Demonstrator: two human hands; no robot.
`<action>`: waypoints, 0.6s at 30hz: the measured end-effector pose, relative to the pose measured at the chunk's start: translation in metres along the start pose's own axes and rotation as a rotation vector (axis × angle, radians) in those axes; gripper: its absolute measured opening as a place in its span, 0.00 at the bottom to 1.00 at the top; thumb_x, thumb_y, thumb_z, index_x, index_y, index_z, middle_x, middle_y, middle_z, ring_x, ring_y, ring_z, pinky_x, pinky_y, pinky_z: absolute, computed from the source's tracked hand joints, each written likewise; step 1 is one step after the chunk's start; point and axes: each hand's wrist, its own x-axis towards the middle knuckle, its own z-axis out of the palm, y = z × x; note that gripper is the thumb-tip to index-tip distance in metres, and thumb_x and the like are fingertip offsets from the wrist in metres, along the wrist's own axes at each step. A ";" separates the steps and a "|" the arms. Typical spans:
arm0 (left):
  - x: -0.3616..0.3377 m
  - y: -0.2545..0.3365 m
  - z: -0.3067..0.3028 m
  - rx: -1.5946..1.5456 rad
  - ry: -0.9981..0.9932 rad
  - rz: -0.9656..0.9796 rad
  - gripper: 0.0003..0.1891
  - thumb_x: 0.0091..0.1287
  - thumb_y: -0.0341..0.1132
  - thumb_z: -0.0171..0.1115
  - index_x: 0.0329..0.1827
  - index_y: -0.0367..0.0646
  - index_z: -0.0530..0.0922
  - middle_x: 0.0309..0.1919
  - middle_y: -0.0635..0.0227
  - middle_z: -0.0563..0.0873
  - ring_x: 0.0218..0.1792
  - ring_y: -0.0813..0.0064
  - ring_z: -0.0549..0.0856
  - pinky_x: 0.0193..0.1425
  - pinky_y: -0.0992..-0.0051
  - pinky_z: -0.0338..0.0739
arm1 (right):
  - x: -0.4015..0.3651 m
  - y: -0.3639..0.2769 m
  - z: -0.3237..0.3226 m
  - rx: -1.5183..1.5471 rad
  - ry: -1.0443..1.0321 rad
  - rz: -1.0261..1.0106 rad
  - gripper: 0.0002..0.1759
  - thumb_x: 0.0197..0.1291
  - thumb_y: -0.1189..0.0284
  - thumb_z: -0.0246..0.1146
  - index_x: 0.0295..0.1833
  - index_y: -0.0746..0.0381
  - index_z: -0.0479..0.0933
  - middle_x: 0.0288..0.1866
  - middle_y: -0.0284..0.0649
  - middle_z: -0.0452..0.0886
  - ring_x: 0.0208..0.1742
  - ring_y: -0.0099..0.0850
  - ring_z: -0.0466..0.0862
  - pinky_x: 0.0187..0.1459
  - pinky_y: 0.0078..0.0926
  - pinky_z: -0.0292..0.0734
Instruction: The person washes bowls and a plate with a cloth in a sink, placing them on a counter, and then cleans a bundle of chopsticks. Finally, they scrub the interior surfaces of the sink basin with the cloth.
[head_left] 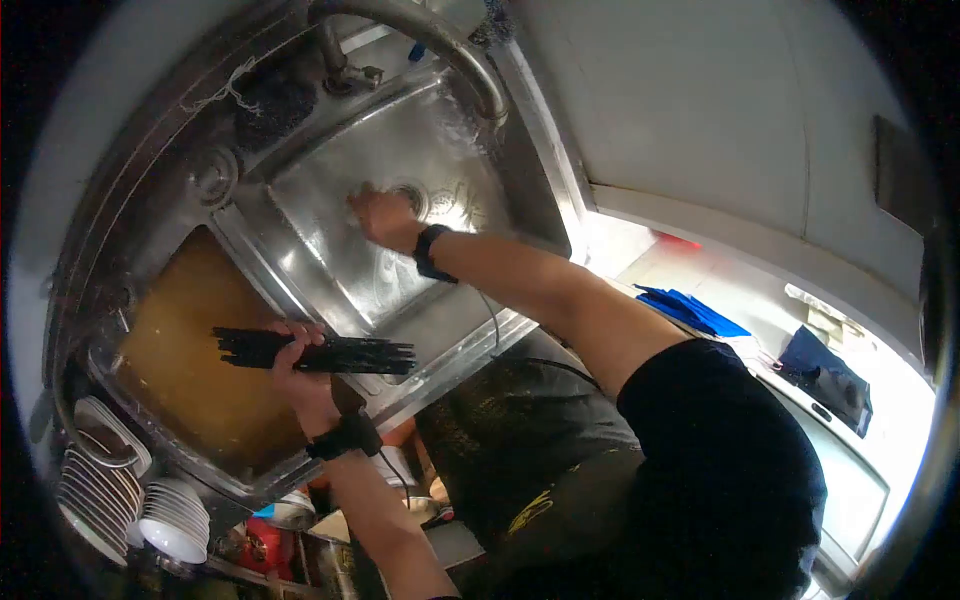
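My left hand (301, 376) is closed round a bundle of black chopsticks (352, 355). The bundle lies level above the divider between two sink basins, one end over cloudy brown water (205, 330). Over the bare steel basin (330, 170) reaches my right hand (385, 218), close to the drain (411, 198). Its fingers point down and are slightly blurred, so I cannot make out whether they hold anything. Each wrist wears a black band with a cable running from it.
A curved metal faucet (440, 40) arches over the bare basin. Stacked white bowls (175, 520) and plates (100, 495) stand beside the water-filled basin. A blue item (692, 310) lies on the right. Below the sink edge sits a red packet (268, 548).
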 end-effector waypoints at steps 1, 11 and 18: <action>0.001 -0.002 -0.005 -0.002 0.043 -0.029 0.16 0.53 0.26 0.63 0.46 0.44 0.74 0.32 0.64 0.79 0.35 0.64 0.81 0.60 0.56 0.77 | 0.007 -0.014 0.019 0.000 0.051 -0.066 0.22 0.62 0.70 0.55 0.62 0.62 0.74 0.55 0.57 0.80 0.41 0.49 0.86 0.41 0.47 0.83; 0.001 0.007 0.018 -0.007 0.031 -0.055 0.14 0.54 0.23 0.61 0.43 0.45 0.74 0.32 0.65 0.80 0.34 0.66 0.81 0.59 0.58 0.77 | 0.026 0.032 -0.006 0.173 0.027 0.223 0.20 0.69 0.61 0.52 0.58 0.57 0.81 0.51 0.56 0.83 0.44 0.55 0.86 0.47 0.53 0.83; 0.002 0.002 0.003 -0.042 0.062 -0.093 0.15 0.54 0.23 0.62 0.44 0.45 0.75 0.32 0.65 0.79 0.35 0.65 0.80 0.58 0.60 0.76 | 0.096 0.039 -0.043 -0.053 0.110 0.090 0.12 0.60 0.67 0.60 0.46 0.59 0.83 0.45 0.50 0.82 0.43 0.47 0.85 0.42 0.46 0.82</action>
